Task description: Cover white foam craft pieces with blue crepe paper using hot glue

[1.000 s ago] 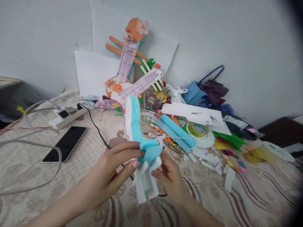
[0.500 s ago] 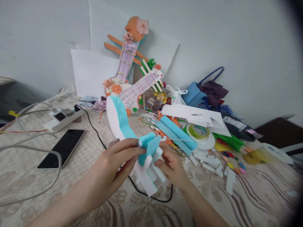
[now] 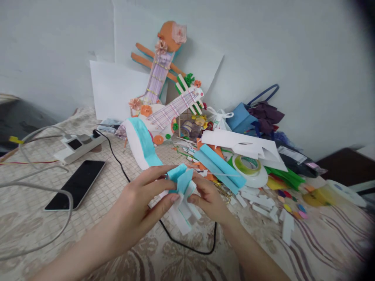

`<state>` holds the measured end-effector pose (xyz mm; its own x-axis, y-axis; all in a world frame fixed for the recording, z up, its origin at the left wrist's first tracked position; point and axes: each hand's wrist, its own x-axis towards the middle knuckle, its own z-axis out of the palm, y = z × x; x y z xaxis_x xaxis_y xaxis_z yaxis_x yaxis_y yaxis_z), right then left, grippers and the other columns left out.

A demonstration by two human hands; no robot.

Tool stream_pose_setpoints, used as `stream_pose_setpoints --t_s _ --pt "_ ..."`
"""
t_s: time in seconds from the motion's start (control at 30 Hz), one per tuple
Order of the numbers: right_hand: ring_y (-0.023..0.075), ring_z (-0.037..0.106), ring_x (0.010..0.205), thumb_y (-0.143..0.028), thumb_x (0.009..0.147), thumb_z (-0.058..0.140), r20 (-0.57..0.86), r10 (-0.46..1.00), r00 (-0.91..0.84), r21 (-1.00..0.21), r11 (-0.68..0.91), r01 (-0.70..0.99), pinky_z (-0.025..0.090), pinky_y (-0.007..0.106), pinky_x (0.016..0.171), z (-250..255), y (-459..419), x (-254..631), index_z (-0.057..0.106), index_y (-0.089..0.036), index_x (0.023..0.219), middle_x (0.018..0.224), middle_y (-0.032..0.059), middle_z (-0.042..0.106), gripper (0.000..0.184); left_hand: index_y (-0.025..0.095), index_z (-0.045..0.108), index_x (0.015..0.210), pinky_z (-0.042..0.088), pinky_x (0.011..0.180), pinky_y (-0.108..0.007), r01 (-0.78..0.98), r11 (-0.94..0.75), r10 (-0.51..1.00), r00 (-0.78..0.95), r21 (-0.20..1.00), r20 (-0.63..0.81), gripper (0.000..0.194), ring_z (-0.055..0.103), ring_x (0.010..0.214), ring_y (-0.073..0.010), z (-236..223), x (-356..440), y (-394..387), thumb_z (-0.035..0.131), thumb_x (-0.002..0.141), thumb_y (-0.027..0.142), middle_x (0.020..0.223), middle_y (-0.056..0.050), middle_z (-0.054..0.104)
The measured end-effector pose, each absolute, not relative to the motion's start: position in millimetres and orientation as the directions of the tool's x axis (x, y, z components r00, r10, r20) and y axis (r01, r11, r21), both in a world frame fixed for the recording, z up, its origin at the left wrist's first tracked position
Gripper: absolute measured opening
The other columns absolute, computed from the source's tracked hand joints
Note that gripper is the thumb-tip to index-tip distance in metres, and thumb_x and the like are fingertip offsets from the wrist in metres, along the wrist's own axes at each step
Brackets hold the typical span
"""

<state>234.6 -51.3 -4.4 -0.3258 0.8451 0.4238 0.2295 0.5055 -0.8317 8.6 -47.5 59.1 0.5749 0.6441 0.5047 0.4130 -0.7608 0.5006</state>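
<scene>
Two hands on the craft piece [image 3: 143, 136], right of the phone [image 3: 77, 185]: your left hand [image 3: 129, 207] and right hand [image 3: 212, 201] pinch its near end, fingers nearly closed. Long axis slants away, phone-side; your left is nearer its far end.

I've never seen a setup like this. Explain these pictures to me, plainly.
There is no machine here: these are a person's two bare hands. Every picture comes from one camera worn on that person's head, looking forward and down.

The left hand and right hand together hold a turquoise-and-white craft piece, whose long curved part reaches away from the person.

On the patterned tablecloth, a black phone-like device and a white power strip lie to the left. To the right are a roll of tape and white scraps. Decorated crafts stand at the back.
</scene>
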Motion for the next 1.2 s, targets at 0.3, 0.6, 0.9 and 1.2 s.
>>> stream_pose_setpoints --t_s 0.3,0.6,0.9,1.2 --pt "0.0198 0.055 0.083 -0.050 0.089 0.063 0.433 0.841 -0.324 -0.837 0.509 0.203 0.045 0.036 0.089 -6.8 -51.9 234.1 0.060 -0.022 0.080 0.085 0.0031 0.057 0.029 0.018 0.069 0.091 0.058 0.094 -0.031 0.383 -0.791 0.611 0.485 0.476 0.625 0.015 0.069 0.103 -0.0179 58.1 14.5 -47.8 0.055 0.093 0.014 0.126 -0.009 0.066" --pt "0.0186 0.054 0.084 -0.044 0.090 0.065 0.403 0.839 -0.365 -0.897 0.441 0.022 0.044 0.032 0.085 -3.5 -48.5 235.8 0.064 -0.024 0.091 0.090 0.0027 0.056 0.020 0.016 0.069 0.089 0.059 0.093 -0.030 0.387 -0.807 0.590 0.477 0.447 0.652 0.015 0.071 0.099 -0.0177 58.0 13.9 -45.4 0.054 0.092 0.013 0.120 -0.010 0.068" --pt "0.0189 0.053 0.084 -0.044 0.088 0.068 0.423 0.839 -0.342 -0.898 0.439 -0.034 0.043 0.033 0.084 0.8 -46.2 234.3 0.064 -0.024 0.093 0.086 0.0019 0.054 0.021 0.019 0.068 0.095 0.058 0.093 -0.029 0.385 -0.806 0.592 0.492 0.450 0.638 0.014 0.069 0.103 -0.0163 57.1 12.7 -47.1 0.054 0.093 0.014 0.122 -0.008 0.067" --pt "0.0193 0.053 0.090 -0.041 0.089 0.067 0.453 0.830 -0.324 -0.880 0.475 -0.012 0.042 0.032 0.084 2.7 -45.1 232.7 0.064 -0.024 0.088 0.094 0.0036 0.057 0.017 0.017 0.067 0.095 0.054 0.099 -0.026 0.369 -0.833 0.550 0.473 0.413 0.688 0.013 0.065 0.114 -0.0158 57.4 14.8 -45.4 0.057 0.091 0.010 0.128 -0.009 0.064"
